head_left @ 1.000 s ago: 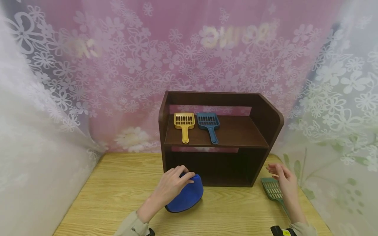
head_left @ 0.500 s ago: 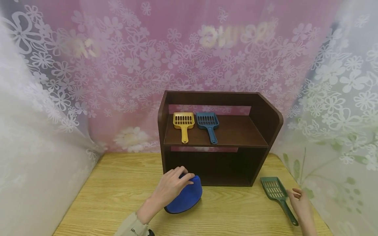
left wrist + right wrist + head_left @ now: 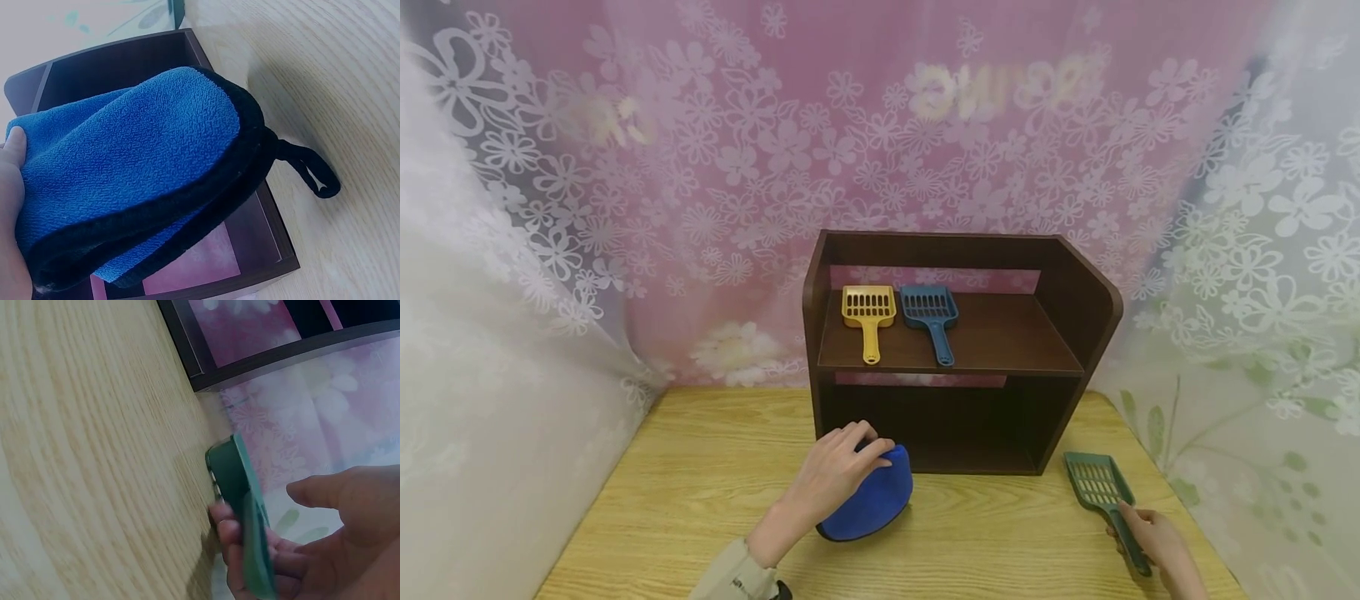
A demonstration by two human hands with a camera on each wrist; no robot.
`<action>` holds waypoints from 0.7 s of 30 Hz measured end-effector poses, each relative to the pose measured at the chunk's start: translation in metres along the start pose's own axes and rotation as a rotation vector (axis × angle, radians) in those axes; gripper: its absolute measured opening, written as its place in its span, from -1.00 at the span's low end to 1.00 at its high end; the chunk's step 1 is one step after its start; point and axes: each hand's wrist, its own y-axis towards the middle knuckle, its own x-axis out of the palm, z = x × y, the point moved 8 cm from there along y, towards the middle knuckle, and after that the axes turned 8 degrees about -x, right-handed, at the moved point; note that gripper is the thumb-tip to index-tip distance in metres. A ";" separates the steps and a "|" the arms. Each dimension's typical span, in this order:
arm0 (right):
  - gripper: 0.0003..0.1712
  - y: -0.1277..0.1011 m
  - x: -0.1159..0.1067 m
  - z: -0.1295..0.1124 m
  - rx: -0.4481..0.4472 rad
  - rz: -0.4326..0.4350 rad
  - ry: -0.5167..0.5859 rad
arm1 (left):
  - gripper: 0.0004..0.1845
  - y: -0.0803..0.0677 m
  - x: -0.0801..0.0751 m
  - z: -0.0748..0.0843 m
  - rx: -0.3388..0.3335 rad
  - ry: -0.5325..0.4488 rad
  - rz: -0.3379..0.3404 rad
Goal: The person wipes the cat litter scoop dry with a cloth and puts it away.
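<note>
My left hand [image 3: 838,471] pinches a folded blue towel [image 3: 144,144] with black edging and a hanging loop, held in front of the shelf's lower opening. To the right of the shelf, my right hand [image 3: 1153,546] grips the handle of a green litter scoop [image 3: 1097,482]. In the right wrist view its fingers [image 3: 234,550] curl under the handle, while the thumb stands apart from it there. The scoop's slotted head points toward the back. A yellow litter scoop [image 3: 869,317] and a blue litter scoop [image 3: 931,317] lie side by side on the upper shelf.
A dark brown two-level shelf [image 3: 1000,333] stands at the back of the wood-grain table [image 3: 700,500]. Its right side panel rises close to the green scoop. Floral curtains [image 3: 737,208] hang behind and along both sides of the table.
My right hand has come down from above the green scoop, swung to its right, and taken hold of the handle. The left hand and the towel have stayed nearly still.
</note>
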 end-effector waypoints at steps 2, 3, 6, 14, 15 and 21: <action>-0.17 0.000 0.005 0.001 0.016 -0.013 0.112 | -0.81 0.000 0.000 -0.001 0.000 0.005 0.001; -0.22 0.000 0.007 0.002 0.031 -0.021 0.179 | -0.81 0.000 0.000 -0.001 -0.002 0.007 -0.001; -0.32 -0.001 0.012 0.006 0.054 -0.040 0.325 | -0.81 0.000 -0.002 -0.001 -0.003 0.006 -0.001; -0.32 -0.012 0.029 0.010 0.020 -0.408 0.713 | -0.80 0.000 -0.002 -0.001 -0.005 -0.011 -0.008; -0.31 -0.014 0.030 0.011 0.014 -0.432 0.733 | -0.80 0.000 -0.001 -0.001 -0.005 -0.011 -0.006; -0.23 -0.027 0.038 0.008 -0.026 -0.514 0.795 | -0.78 0.000 -0.001 -0.001 0.005 -0.003 0.015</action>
